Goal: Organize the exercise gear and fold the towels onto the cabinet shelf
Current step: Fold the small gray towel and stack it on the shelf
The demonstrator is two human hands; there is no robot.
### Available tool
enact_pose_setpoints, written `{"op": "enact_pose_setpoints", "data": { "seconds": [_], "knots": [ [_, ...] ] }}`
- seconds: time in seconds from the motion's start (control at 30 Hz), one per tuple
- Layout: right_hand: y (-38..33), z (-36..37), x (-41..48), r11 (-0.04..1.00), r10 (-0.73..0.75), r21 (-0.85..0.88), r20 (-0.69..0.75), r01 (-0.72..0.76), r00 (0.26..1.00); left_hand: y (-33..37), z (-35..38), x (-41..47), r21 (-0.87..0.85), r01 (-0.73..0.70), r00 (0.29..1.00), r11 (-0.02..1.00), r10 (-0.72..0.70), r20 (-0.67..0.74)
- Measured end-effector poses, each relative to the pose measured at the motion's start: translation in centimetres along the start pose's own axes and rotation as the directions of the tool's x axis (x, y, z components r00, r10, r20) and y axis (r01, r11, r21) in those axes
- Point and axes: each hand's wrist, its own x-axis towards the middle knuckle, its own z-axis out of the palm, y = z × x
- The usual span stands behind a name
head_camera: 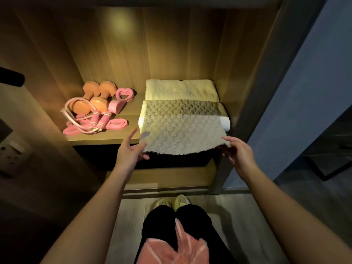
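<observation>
A checkered beige towel (181, 128) lies on the right of the wooden cabinet shelf (131, 113), its near edge hanging past the shelf front. My left hand (131, 149) pinches its near left corner. My right hand (238, 151) pinches the near right corner. A folded cream towel (179, 90) lies behind it, and a white towel (225, 121) peeks out beneath it at the right. On the shelf's left sit orange dumbbells (95, 96), a pink jump rope (91, 121), pink resistance bands (114, 124) and a pink heart-shaped grip ring (124, 93).
The cabinet's right wall (245, 96) stands close to the towels. A lower shelf (171, 178) shows below. A pink cloth (175, 248) lies on my lap, above my shoes (171, 202) on the floor. A dark wall with a socket (11, 149) is at left.
</observation>
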Motion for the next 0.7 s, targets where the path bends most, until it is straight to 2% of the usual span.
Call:
{"op": "enact_pose_setpoints", "data": {
  "seconds": [0.13, 0.27, 0.33, 0.43, 0.53, 0.6, 0.7],
  "knots": [
    [-1.7, 0.1, 0.3, 0.999, -0.047, 0.019, 0.07, 0.046, 0.996, 1.4, 0.0, 0.5, -0.045, 0.052, 0.998, 0.998, -0.051, 0.024],
    [-3.2, 1.5, 1.9, 0.995, -0.103, 0.002, -0.001, 0.103, 0.995, 2.5, 0.7, 2.0, 0.016, 0.044, 0.995, 0.999, -0.045, 0.084],
    [-4.0, 2.6, 3.0, 0.993, -0.108, 0.042, -0.014, 0.108, 0.994, 3.0, 1.1, 3.2, 0.097, 0.016, 1.0, 0.995, -0.014, -0.018],
    [-5.3, 4.4, 5.0, 0.991, -0.075, 0.104, -0.051, 0.08, 0.996, 3.8, 1.9, 6.1, 0.4, -0.046, 0.975, 0.915, 0.129, -0.184],
    [-6.6, 5.9, 7.5, 0.994, -0.046, 0.096, -0.093, 0.055, 0.995, 4.8, 2.7, 9.4, 0.461, -0.049, 0.953, 0.886, 0.18, -0.243],
    [-7.2, 6.9, 9.6, 0.997, -0.073, -0.026, -0.15, 0.07, 0.986, 5.2, 3.1, 12.2, 0.48, -0.031, 0.952, 0.877, 0.171, -0.252],
    [-7.6, 7.7, 12.8, 0.899, -0.214, -0.429, -0.27, 0.082, 0.939, 5.5, 3.7, 16.0, 0.575, -0.008, 0.961, 0.818, 0.166, -0.223]
  ]
}}
